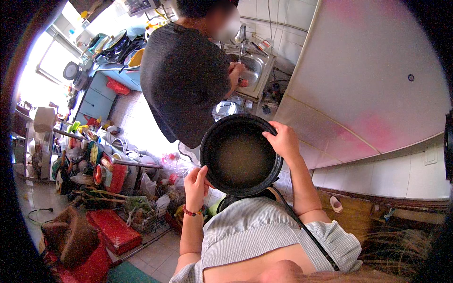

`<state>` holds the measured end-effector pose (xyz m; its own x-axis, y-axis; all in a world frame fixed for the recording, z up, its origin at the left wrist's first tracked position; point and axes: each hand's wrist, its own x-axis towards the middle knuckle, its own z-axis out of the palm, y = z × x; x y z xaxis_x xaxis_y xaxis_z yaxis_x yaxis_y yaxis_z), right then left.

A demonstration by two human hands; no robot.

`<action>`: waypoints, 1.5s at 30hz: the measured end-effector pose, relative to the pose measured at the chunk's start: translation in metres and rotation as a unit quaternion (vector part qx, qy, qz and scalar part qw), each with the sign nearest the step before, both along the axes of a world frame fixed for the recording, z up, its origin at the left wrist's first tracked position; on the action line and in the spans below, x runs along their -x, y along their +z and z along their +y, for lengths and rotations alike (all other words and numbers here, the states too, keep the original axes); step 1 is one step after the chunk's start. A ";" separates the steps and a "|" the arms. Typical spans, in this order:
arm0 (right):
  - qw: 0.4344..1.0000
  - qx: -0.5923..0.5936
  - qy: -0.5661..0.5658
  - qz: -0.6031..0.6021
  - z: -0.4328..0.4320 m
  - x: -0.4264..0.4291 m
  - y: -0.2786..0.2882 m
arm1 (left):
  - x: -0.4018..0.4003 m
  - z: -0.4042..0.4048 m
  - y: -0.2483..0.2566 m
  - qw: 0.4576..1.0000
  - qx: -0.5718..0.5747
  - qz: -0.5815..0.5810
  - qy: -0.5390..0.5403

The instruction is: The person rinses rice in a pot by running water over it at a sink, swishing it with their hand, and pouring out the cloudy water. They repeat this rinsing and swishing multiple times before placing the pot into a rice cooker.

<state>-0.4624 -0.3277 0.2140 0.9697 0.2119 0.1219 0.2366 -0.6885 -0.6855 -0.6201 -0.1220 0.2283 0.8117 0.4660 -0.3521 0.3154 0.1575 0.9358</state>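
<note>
I hold a round black pot (220,129) level in front of my chest, its mouth facing up. My left hand (195,183) grips the lower left of the rim, thumb on the edge. On the upper right side, my right hand (284,140) clasps the rim with the thumb over it. The bottom of the pot looks cloudy and brownish; whether that is liquid or bare metal I cannot tell. A beaded bracelet (193,211) circles my left wrist.
Ahead, a person in a dark shirt (184,78) bends over a steel sink (260,72), hands under the faucet (244,42). A large pale panel (354,78) rises on the right. Crowded shelves (138,163), a wire basket (150,219) and a red box (115,231) stand left.
</note>
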 end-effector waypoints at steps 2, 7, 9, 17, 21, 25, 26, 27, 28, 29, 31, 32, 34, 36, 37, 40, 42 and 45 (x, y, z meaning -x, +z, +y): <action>1.000 0.007 -0.003 -0.004 -0.001 -0.001 -0.001 | -0.002 -0.002 0.002 1.000 -0.005 0.005 0.000; 1.000 -0.005 0.000 0.014 -0.005 -0.004 -0.004 | -0.004 -0.004 0.002 1.000 -0.004 0.008 0.002; 1.000 -0.010 0.000 0.012 -0.005 -0.004 -0.004 | -0.004 -0.005 0.001 1.000 -0.007 0.004 0.001; 1.000 -0.003 -0.003 0.000 -0.009 -0.005 -0.004 | -0.007 -0.006 0.003 1.000 -0.018 0.018 -0.011; 1.000 -0.004 -0.008 0.013 -0.009 -0.005 -0.001 | -0.008 -0.008 0.004 0.999 -0.024 0.017 -0.015; 1.000 -0.001 -0.012 0.021 -0.012 -0.007 -0.002 | -0.011 -0.010 0.005 1.000 -0.015 0.020 -0.016; 1.000 -0.002 -0.012 0.022 -0.011 -0.007 -0.001 | -0.010 -0.009 0.004 1.000 -0.016 0.019 -0.015; 1.000 0.004 -0.013 0.022 -0.011 -0.006 0.001 | -0.010 -0.009 0.004 1.000 -0.017 0.018 -0.014; 1.000 0.009 -0.013 0.022 -0.010 -0.006 0.002 | -0.010 -0.009 0.005 1.000 -0.017 0.018 -0.014; 1.000 0.010 -0.014 0.022 -0.011 -0.006 0.001 | -0.011 -0.009 0.004 1.000 -0.018 0.016 -0.017; 1.000 0.009 -0.016 0.008 -0.012 -0.006 0.000 | -0.012 -0.009 0.003 1.000 -0.019 0.014 -0.020; 1.000 0.009 -0.016 0.008 -0.012 -0.007 0.000 | -0.012 -0.010 0.003 1.000 -0.019 0.013 -0.020; 1.000 0.007 -0.017 0.025 -0.012 -0.007 0.000 | -0.012 -0.010 0.002 1.000 -0.020 0.013 -0.020; 1.000 0.009 -0.016 0.024 -0.012 -0.006 0.000 | -0.011 -0.009 0.002 1.000 -0.018 0.016 -0.020; 1.000 0.011 -0.014 0.024 -0.011 -0.006 0.000 | -0.011 -0.008 0.002 1.000 -0.019 0.016 -0.020; 0.999 0.006 -0.017 0.035 -0.013 -0.008 -0.005 | -0.012 -0.008 0.000 0.999 -0.016 0.013 -0.024; 0.999 0.004 -0.016 0.030 -0.012 -0.008 -0.003 | -0.012 -0.008 0.001 0.999 -0.022 0.007 -0.025; 0.999 0.002 -0.015 0.029 -0.012 -0.007 0.000 | -0.012 -0.008 0.002 0.999 -0.022 0.015 -0.025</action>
<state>-0.4554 -0.3393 0.2140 0.9811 0.1827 0.0636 0.1750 -0.6979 -0.6945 -0.6081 -0.1295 0.2305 0.8238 0.4403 -0.3572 0.3508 0.0991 0.9312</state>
